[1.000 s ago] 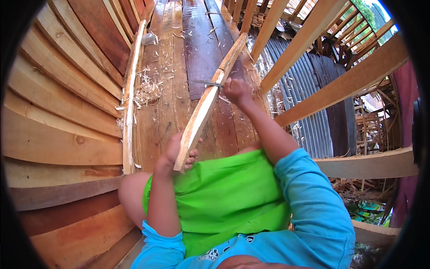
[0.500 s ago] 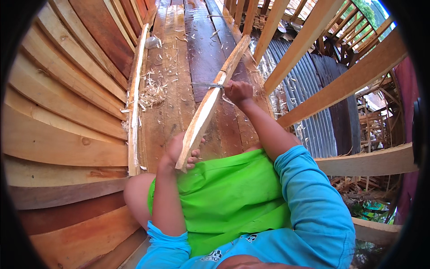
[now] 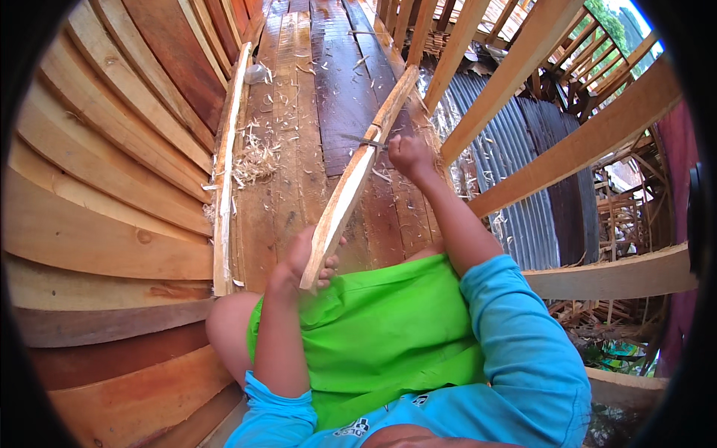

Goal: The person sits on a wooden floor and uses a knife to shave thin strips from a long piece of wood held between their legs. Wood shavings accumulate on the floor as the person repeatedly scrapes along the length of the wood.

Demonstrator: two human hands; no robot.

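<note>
- Left hand (image 3: 305, 260), fingers curled around the near end of a long pale wooden slat (image 3: 357, 173), at 6 o'clock from frame centre.
- Right hand (image 3: 407, 154), fisted on a thin dark blade (image 3: 364, 142) lying across the slat, at 1 o'clock.
- Slat slants up toward 12 o'clock over the plank floor (image 3: 284, 187).
- Wood shavings (image 3: 255, 153) lie at 10 o'clock beside a second slat (image 3: 226, 168).

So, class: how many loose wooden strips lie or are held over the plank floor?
2: one strip gripped by the left hand, blade-holding right hand against it; another strip along the left wall.
</note>
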